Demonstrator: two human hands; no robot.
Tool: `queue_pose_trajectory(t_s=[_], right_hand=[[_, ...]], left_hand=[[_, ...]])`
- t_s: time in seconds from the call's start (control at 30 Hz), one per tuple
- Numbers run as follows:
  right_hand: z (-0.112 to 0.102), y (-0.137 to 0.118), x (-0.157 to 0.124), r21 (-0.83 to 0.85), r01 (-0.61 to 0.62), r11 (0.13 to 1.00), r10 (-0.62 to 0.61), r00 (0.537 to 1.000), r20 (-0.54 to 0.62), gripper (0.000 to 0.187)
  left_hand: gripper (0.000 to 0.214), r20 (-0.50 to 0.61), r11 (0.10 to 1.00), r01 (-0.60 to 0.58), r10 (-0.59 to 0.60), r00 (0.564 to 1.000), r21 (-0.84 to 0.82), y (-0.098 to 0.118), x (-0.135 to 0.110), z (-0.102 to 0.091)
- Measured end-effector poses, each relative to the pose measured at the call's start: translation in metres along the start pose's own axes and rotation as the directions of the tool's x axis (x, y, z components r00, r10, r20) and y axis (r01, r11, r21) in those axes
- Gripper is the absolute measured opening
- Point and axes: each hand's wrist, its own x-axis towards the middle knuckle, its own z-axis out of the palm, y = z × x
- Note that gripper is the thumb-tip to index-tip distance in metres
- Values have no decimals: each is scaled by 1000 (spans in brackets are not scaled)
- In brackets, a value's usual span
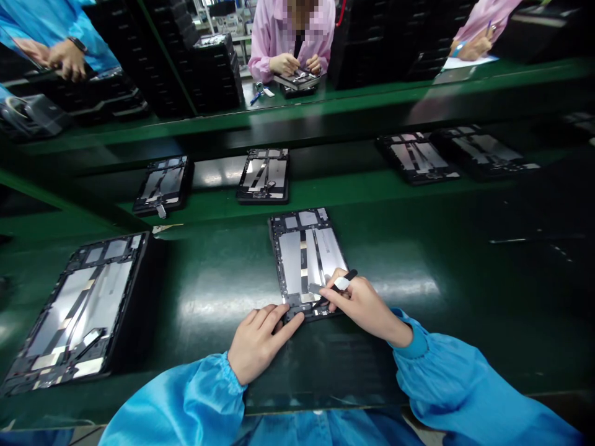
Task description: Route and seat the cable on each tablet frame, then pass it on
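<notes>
A flat, rectangular electronic device with a black frame and silver-grey inner panels [290,254] lies face up on the glossy dark-green bench [418,359], directly before the person. Dark ribbon strips with pale gold sections run lengthwise across its panels; small pale rectangles line its far end, and darker parts crowd its near end.

The bare left hand [260,341] reaches in palm down, fingers slightly spread and tips on the device's near left corner. The bare right hand [357,301] comes in from the right, wrist low, its grip pinching a slim black tool with a white wrap [352,274] over the near end. A small grey tab [315,288] sits at its fingertips; whether it is held, I cannot tell.

One similar black-framed device [93,303] lies on the left. Four more lie beyond: two left of centre [162,184] [263,175], two at the right [416,158] [483,148].
</notes>
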Motion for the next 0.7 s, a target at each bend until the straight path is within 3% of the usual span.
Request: queue_pose_trajectory(t_s=[0.33,0.57,0.63,0.7], right_hand=[[1,4,0,-20,47,999,-48,998,-39,21],[2,8,-1,129,16,991,-5,996,-89,29],[3,10,-2,178,42,983,-13,987,-161,34],[3,14,-3,205,120,971,-43,937,-346,36]], left_hand=[[46,131,997,47,-38,991,-65,7,15,-3],[36,40,971,-9,19,999,-238,-9,9,-8],[29,43,973,-35,46,998,-227,-5,19,-8],[32,80,980,-62,79,994,-189,-4,38,-1]])
